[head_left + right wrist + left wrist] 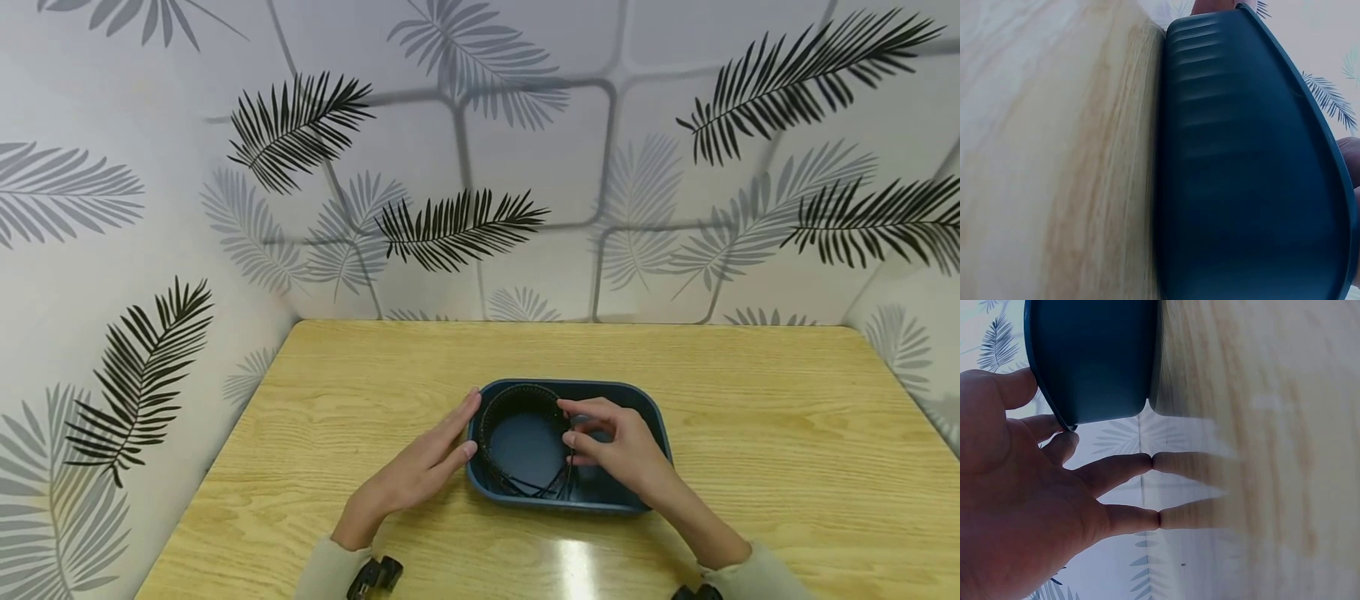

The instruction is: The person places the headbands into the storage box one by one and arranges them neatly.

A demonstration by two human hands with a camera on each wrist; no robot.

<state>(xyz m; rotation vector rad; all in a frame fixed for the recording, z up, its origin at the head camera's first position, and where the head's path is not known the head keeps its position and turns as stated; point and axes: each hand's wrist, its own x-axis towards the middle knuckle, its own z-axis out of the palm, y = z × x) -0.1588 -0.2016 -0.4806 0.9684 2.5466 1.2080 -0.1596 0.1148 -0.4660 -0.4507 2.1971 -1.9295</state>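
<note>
A dark blue rectangular bin (555, 502) with rounded corners sits on the table. Inside its left half stands a black band (525, 396) bent into a ring, with a finely notched edge and thin ends crossing at the front. My right hand (626, 446) reaches into the bin and pinches the ring's right side between thumb and fingers. My left hand (416, 471) lies against the bin's left end with straight fingers. In the left wrist view, the thumb of that hand (1029, 469) meets the bin's rim, and two fingertips reach down to the tabletop.
The wooden tabletop (787, 417) extends around the bin. Behind it and to both sides rise pale walls (540, 167) with a leaf pattern. Small black devices (375, 575) are strapped at both wrists, over light sleeves (330, 571).
</note>
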